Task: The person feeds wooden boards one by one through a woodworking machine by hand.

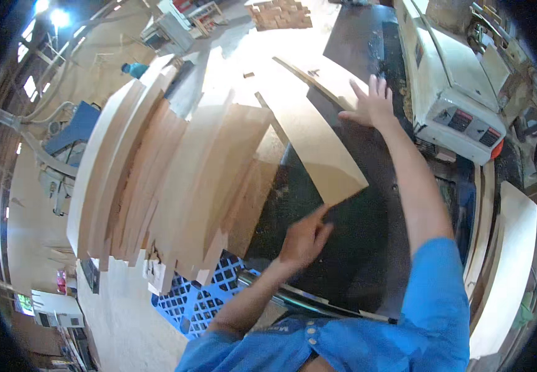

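Note:
A pale wooden board (321, 142) lies at a slant across the dark machine table (358, 242) in front of me. My left hand (304, 240) is at its near corner, index finger stretched to the edge and thumb apart, gripping nothing I can see. Farther off and to the right lies a second pale board (327, 77). My right hand (372, 105) reaches over the near end of that board with its fingers spread. Whether its palm presses on the wood I cannot tell.
Left of the table stands a large stack of boards (178, 167), partly over a blue plastic crate (200, 301). A white machine housing (464, 115) borders the table on the right. More long boards (507, 260) lean at far right. Wood blocks (281, 13) are piled beyond.

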`<state>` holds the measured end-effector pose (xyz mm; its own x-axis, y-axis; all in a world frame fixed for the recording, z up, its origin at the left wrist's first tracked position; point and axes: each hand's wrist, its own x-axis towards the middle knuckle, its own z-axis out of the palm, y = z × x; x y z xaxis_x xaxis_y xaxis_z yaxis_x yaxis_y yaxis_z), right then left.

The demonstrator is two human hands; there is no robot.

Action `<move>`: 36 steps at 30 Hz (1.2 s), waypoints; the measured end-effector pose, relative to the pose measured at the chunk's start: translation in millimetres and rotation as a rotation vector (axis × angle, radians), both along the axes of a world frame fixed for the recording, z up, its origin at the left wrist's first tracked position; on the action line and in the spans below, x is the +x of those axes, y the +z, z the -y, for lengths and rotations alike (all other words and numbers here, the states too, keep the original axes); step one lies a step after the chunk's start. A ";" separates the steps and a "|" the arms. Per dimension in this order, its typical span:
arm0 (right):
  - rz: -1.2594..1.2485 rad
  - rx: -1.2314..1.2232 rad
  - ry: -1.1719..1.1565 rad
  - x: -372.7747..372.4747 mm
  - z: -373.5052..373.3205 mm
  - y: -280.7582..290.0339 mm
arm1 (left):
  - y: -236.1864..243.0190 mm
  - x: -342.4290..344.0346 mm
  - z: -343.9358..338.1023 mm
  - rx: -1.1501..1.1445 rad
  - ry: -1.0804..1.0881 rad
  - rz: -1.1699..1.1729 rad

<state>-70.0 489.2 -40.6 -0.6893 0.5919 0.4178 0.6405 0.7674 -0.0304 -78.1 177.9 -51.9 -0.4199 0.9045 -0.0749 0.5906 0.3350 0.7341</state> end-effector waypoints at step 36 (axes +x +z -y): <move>0.375 -0.137 -0.186 287.4 285.4 -7.6 | -24.8 115.0 -109.3 -0.166 -0.532 0.312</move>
<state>217.4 203.8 -48.2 -0.6548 0.7527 0.0681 0.7535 0.6430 0.1373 36.8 287.3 -76.7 0.1479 0.9490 -0.2785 0.4743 0.1791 0.8619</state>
